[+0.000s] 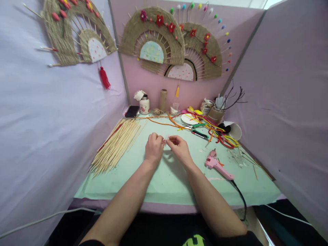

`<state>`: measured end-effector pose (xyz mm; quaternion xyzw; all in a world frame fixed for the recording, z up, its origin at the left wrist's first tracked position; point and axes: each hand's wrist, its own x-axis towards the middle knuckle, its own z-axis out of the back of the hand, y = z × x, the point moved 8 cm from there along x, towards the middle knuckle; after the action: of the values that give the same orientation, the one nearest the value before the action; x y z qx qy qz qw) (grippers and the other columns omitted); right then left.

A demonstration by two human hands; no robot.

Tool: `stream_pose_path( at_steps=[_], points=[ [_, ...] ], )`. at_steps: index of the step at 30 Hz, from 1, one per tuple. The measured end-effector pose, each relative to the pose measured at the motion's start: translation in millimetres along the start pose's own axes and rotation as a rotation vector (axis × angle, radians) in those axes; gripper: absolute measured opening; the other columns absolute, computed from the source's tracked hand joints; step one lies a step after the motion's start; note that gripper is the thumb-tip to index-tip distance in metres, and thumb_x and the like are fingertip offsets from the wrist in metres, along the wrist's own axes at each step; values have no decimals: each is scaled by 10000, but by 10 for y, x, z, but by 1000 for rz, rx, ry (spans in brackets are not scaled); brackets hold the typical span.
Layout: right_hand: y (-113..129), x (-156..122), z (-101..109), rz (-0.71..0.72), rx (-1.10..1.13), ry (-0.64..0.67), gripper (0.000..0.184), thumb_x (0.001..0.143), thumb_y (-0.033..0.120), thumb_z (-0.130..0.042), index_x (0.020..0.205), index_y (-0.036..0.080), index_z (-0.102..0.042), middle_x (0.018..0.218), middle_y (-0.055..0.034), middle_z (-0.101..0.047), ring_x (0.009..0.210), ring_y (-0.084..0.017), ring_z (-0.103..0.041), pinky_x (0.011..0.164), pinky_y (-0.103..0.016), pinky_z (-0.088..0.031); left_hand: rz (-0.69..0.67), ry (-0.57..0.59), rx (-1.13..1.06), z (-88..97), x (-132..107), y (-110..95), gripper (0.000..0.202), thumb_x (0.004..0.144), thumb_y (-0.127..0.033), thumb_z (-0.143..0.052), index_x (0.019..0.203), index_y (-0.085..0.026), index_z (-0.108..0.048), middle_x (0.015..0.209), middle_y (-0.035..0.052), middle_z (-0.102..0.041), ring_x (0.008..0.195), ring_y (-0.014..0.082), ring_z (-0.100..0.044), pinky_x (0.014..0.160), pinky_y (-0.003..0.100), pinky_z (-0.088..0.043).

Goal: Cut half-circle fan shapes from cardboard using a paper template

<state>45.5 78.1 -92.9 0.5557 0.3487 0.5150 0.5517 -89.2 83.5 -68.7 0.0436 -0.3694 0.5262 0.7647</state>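
Note:
Over the middle of the table, my left hand [154,147] is closed, its fingertips pinching a small pale pink, wispy piece [165,140]. From the other side, my right hand [179,147] pinches the same piece between thumb and forefinger, its other fingers curled. Most of the piece is hidden by my fingers, and its kind cannot be made out. Left of my hands lies a wide bundle of thin wooden sticks [114,147]. A pink glue gun [219,166] rests on its side to the right, its black cord running off the front edge.
Green-handled pliers [194,127], a utility knife [200,134] and coloured pipe cleaners [225,138] lie at back right. A phone [132,111], a jar [145,104], a cardboard tube [163,100] and a holder with twigs [216,113] line the back. Twine-wrapped fans [153,20] hang above.

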Motion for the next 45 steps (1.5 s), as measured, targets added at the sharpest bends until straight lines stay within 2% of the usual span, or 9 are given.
stream_pose_path(
  at_steps=[3,6,8,12,18,28,33,39,45],
  points=[
    [-78,6,-11,-34,62,-17,370,689,350,-642,1002,156,-601,822,-72,-734,703,-183,-667,586,-279,-515,-17,24,12,-31,-9,-15,81,809,-133,-596,858,-194,-614,906,79,-509,892,237,-482,739,334,-432],
    [-135,26,59,-68,100,-51,400,664,337,-662,1007,153,-571,770,-66,-730,664,-183,-663,575,-283,-511,-51,28,-40,-16,-25,-58,341,772,-125,-629,1105,-177,-571,976,93,-511,932,248,-485,793,359,-443],
    [-143,40,136,-72,110,-81,410,651,343,-680,997,157,-563,750,-61,-724,657,-184,-657,592,-294,-514,-80,12,-128,25,-38,-109,409,771,-134,-620,1168,-168,-528,1001,98,-521,952,247,-494,828,374,-443],
    [-99,41,250,-46,102,-129,407,639,335,-704,982,176,-553,742,-44,-722,685,-188,-658,671,-317,-515,-72,32,-366,51,-50,-174,68,829,-202,-555,888,-182,-582,918,71,-554,908,207,-528,842,344,-435],
    [-25,12,152,12,95,-25,432,627,316,-734,971,201,-500,693,1,-711,658,-177,-659,686,-301,-501,200,293,-672,-235,-39,-33,242,858,-417,-538,811,-188,-600,843,34,-585,795,172,-520,761,305,-407],
    [-30,-12,22,-6,126,252,384,656,259,-708,995,197,-540,725,4,-719,672,-161,-658,673,-286,-490,244,522,-852,-372,-67,-6,286,833,-471,-518,818,-187,-543,676,-31,-525,570,104,-447,540,231,-359],
    [-43,4,34,-15,133,238,365,647,277,-705,963,196,-541,723,-9,-720,668,-165,-660,684,-300,-509,221,466,-766,-353,-35,23,236,868,-370,-435,735,-192,-515,657,-27,-525,605,120,-468,586,249,-368],
    [-31,-9,52,38,32,85,316,682,315,-666,941,202,-523,686,6,-674,632,-160,-615,647,-285,-471,156,343,-589,-279,1,-10,240,864,-306,-435,644,-210,-440,647,-21,-478,670,152,-444,650,281,-331],
    [129,-147,18,212,-358,-117,260,768,259,-531,1020,196,-543,734,-2,-629,704,-182,-587,691,-302,-441,117,301,-452,-280,-4,-75,212,866,-241,-408,655,-225,-410,679,4,-482,687,179,-437,665,303,-300]
  ],
)
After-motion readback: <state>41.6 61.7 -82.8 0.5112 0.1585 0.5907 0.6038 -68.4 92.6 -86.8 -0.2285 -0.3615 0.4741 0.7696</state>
